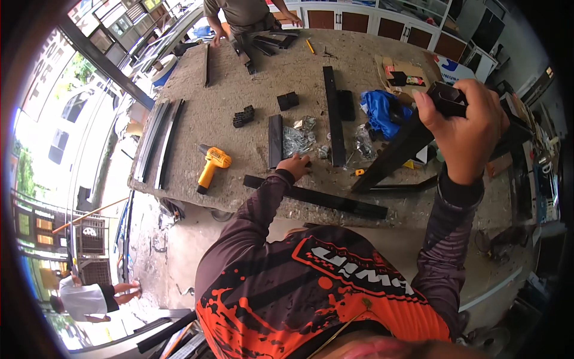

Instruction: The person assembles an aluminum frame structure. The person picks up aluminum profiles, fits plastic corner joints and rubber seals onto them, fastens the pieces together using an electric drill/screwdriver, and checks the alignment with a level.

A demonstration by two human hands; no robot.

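Observation:
My right hand is raised at the right, its thumb and fingers closed around the upper end of a long black metal profile. The profile slants down to the tabletop, and its hollow end faces up. My left hand rests on the table, fingers apart and seemingly holding nothing. It is beside the near end of a short black profile and just below a clear plastic bag of screws. Another black profile lies along the near edge, partly under my left forearm.
The large worktable holds a yellow cordless drill, black blocks, a long upright-lying profile, a blue plastic bag and a cardboard box. Long strips lie left. Another person stands at the far edge.

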